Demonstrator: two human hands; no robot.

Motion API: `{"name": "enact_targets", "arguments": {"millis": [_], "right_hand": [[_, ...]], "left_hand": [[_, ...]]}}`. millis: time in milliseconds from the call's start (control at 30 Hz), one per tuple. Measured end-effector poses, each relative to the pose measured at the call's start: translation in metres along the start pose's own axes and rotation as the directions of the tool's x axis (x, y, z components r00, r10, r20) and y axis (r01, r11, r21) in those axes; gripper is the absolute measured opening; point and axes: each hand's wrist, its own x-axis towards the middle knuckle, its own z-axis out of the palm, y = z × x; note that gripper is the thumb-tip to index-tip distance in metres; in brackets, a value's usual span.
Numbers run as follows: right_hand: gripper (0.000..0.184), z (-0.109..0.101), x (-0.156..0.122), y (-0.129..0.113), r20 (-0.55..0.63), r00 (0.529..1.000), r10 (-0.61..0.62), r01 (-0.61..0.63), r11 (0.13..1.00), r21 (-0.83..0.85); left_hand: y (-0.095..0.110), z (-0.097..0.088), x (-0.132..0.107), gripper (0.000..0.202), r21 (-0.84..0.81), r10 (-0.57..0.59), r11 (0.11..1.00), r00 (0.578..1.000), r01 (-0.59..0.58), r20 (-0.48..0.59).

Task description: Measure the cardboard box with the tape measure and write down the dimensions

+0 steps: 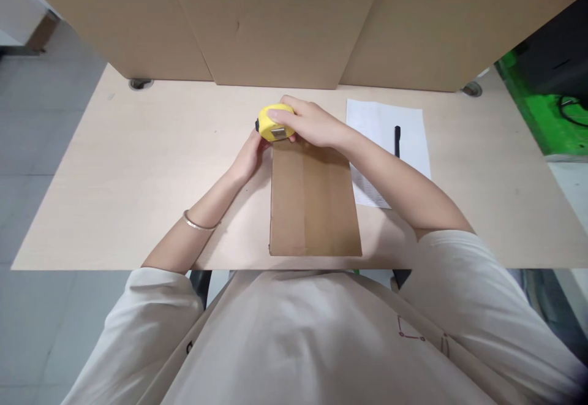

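A yellow tape measure with a black edge piece is gripped in my right hand, thumb on top of its case. It sits over the far left corner of a brown cardboard box, which lies before me with a strip of tape along its middle. My left hand reaches up on the left of that same corner, just below the tape measure. Its fingers are mostly hidden behind the case and the box edge, so their grip does not show. No drawn-out blade is visible.
On the right of the box lies a printed white paper sheet, partly under my right forearm, with a black pen on it. Large cardboard boxes stand along the back of the pale wooden table.
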Motion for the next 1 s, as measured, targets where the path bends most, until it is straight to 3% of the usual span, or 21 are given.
{"name": "enact_targets", "arguments": {"millis": [100, 167, 233, 300, 333, 367, 433, 567, 667, 800, 933, 1000], "right_hand": [[0.067, -0.01, -0.003, 0.009, -0.045, 0.999, -0.024, 0.03, 0.991, 0.134], [0.078, -0.026, -0.008, 0.018, -0.133, 0.991, -0.025, 0.049, 0.983, 0.174], [0.085, -0.046, -0.013, 0.031, -0.241, 0.97, -0.033, 0.082, 0.978, 0.193], [0.086, -0.061, -0.019, 0.044, -0.322, 0.947, -0.003, 0.082, 0.969, 0.234], [0.086, -0.066, -0.021, 0.051, -0.338, 0.94, 0.034, 0.059, 0.963, 0.261], [0.086, -0.068, -0.023, 0.058, -0.344, 0.936, 0.076, 0.027, 0.958, 0.284], [0.088, -0.068, -0.025, 0.07, -0.348, 0.927, 0.137, -0.026, 0.952, 0.306], [0.085, -0.068, -0.028, 0.086, -0.406, 0.906, 0.115, 0.015, 0.952, 0.305], [0.076, -0.085, -0.041, 0.083, -0.453, 0.883, 0.125, 0.015, 0.956, 0.294], [0.062, -0.104, -0.082, 0.06, -0.549, 0.822, 0.149, 0.034, 0.95, 0.31], [0.043, -0.081, -0.134, 0.035, -0.578, 0.789, 0.206, 0.07, 0.906, 0.418], [0.046, -0.061, -0.158, 0.032, -0.695, 0.683, 0.225, 0.195, 0.861, 0.47]], "left_hand": [[0.016, -0.007, -0.038, 0.082, 0.207, 0.091, 0.977, 0.978, -0.052, -0.187], [0.026, -0.016, -0.077, 0.077, 0.351, 0.175, 0.931, 0.967, -0.101, -0.184], [0.031, -0.025, -0.122, 0.071, 0.464, 0.285, 0.85, 0.959, -0.25, -0.004], [0.03, -0.029, -0.165, 0.092, 0.577, 0.404, 0.703, 0.901, -0.415, 0.155], [0.028, -0.029, -0.184, 0.108, 0.629, 0.425, 0.632, 0.881, -0.453, 0.208], [0.024, -0.027, -0.198, 0.11, 0.665, 0.428, 0.573, 0.867, -0.479, 0.256], [0.017, -0.021, -0.217, 0.096, 0.717, 0.425, 0.487, 0.853, -0.498, 0.303], [0.012, -0.016, -0.221, 0.047, 0.73, 0.401, 0.485, 0.864, -0.482, 0.304], [0.021, -0.022, -0.211, 0.03, 0.742, 0.392, 0.543, 0.9, -0.392, 0.189], [0.036, -0.024, -0.193, 0.05, 0.717, 0.287, 0.686, 0.952, -0.125, -0.108], [0.035, -0.012, -0.159, 0.085, 0.37, 0.154, 0.929, 0.942, -0.035, -0.298], [0.034, -0.006, -0.136, 0.108, 0.184, 0.08, 0.983, 0.933, -0.015, -0.35]]}}
